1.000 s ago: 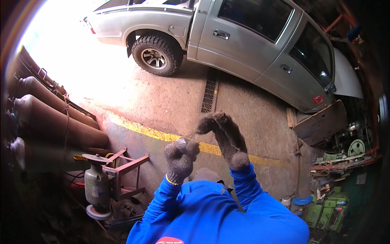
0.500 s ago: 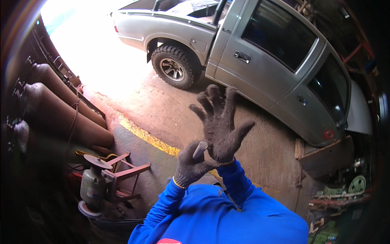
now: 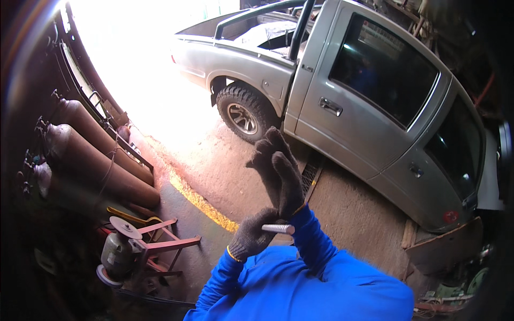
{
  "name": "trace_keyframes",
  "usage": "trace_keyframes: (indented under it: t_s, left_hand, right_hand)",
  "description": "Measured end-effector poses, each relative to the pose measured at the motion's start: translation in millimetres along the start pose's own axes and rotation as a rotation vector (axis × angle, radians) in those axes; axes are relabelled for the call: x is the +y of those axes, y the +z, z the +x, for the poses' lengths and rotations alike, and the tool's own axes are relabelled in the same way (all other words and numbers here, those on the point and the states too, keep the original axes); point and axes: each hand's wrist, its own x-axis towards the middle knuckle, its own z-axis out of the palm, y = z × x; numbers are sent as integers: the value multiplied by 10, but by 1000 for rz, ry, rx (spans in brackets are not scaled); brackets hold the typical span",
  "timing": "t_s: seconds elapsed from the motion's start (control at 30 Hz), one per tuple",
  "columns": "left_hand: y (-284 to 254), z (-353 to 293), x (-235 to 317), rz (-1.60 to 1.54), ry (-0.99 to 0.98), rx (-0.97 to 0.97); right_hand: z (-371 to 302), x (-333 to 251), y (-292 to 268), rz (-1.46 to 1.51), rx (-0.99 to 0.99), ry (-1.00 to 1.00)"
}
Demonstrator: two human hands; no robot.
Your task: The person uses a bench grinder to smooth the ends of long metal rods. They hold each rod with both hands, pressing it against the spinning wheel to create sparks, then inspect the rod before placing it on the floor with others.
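Both my hands wear dark knitted work gloves. My left hand (image 3: pixel 254 235) is closed at my right wrist, touching the cuff of that glove. A short, grey, ribbed metal rod (image 3: pixel 278 229), like a threaded bolt, sticks out of the left hand toward the right sleeve. How the left fingers wrap round it is partly hidden. My right hand (image 3: pixel 281 174) is raised in front of me, fingers stretched out and turned edge-on, with nothing in it.
A silver pickup truck (image 3: pixel 358 128) stands ahead and to the right. Tall brown gas cylinders (image 3: pixel 101 166) lean at the left. Nearer stands a bench grinder (image 3: pixel 119 251) beside a red metal stand (image 3: pixel 171 245). A yellow line (image 3: pixel 198 206) crosses the floor. A board (image 3: pixel 444 249) is at the right.
My right hand has turned from spread fingers to edge-on, fingers closer together. The metal rod has swung from upright to nearly level. The view has shifted slightly.
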Motion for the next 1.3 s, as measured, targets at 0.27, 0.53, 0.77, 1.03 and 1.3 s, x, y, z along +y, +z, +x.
trace_keyframes:
  t_s: [0.27,0.53,0.77,1.03,1.3]
  left_hand:
    - [511,421,-213,4,-85,498]
    - [684,401,-540,-321,-298,382]
    - [417,204,-364,-322,-316,206]
    - [49,-421,-787,-82,-449,591]
    - [-644,-888,-447,-41,-259,822]
  right_hand:
    - [316,-206,-426,710,-252,112]
    - [355,-3,-623,986,-319,140]
    - [356,99,-669,1049,-308,241]
    - [318,463,-310,6,-283,128]
    - [-29,1474,485,-1623,-601,-661]
